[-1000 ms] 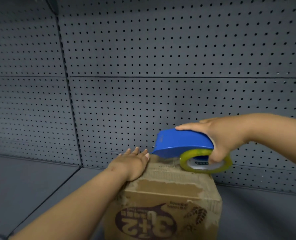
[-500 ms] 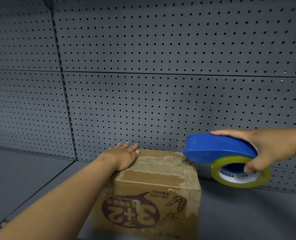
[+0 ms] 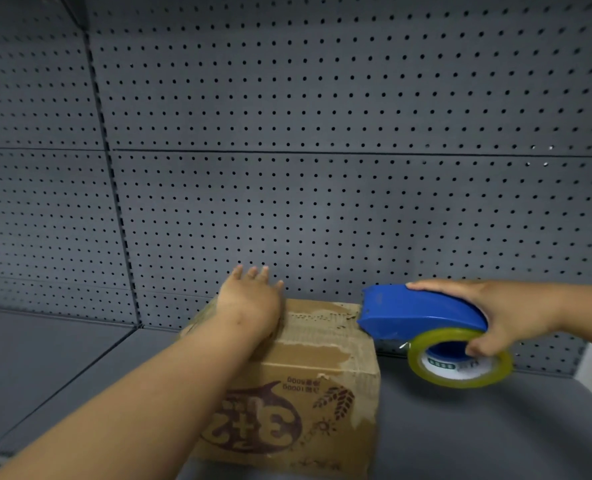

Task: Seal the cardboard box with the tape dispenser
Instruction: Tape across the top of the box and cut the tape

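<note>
Brown corrugated cardboard box [image 3: 308,372]: matt paper surface, outer layer torn away along the top, exposing rough fluting; dark red print on the side panel. Blue tape dispenser [image 3: 419,315] at 3 o'clock of the box: smooth plastic, slight sheen. Yellowish clear tape roll [image 3: 460,368]: glossy film. Grey perforated back panel [image 3: 322,168] and grey shelf [image 3: 478,427]: matt painted finish.

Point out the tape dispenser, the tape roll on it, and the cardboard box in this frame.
tape dispenser [image 3: 415,311], head view, on its blue cover.
tape roll [image 3: 460,381], head view, on the yellowish lower edge of the roll.
cardboard box [image 3: 322,341], head view, on its top face near the right edge.
</note>
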`<action>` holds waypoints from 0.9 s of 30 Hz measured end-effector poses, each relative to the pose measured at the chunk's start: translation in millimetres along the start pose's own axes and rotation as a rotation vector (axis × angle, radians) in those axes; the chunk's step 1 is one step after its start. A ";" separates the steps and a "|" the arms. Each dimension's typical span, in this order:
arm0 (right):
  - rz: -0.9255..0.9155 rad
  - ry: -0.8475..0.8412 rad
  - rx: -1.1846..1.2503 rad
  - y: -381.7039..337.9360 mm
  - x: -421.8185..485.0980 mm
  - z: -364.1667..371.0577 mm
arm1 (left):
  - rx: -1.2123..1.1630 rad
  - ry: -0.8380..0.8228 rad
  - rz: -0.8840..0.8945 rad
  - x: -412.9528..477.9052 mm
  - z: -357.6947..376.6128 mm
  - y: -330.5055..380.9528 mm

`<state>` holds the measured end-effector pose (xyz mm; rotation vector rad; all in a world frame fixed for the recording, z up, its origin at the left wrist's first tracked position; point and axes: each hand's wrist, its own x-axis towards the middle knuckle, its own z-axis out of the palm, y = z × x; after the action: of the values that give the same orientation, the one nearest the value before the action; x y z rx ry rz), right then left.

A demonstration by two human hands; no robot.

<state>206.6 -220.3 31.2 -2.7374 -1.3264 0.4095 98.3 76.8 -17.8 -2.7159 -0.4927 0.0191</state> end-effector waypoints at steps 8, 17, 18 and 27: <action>-0.003 -0.004 0.049 1.6 0.2 2.6 | -0.467 -0.165 0.092 6.7 -3.4 59.3; 0.034 0.019 0.146 33.3 -30.8 13.7 | -0.495 -0.230 0.094 11.7 -0.4 57.0; 0.041 0.013 0.150 38.1 -36.8 14.8 | -0.491 -0.231 0.093 13.4 -0.8 56.9; 0.081 -0.012 -0.176 12.2 -43.6 11.9 | -0.475 -0.250 0.071 20.3 -1.1 57.6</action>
<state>186.9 -262.5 26.6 -2.9439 -1.3170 0.3302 136.8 33.4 -36.9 -3.2171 -0.5249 0.2997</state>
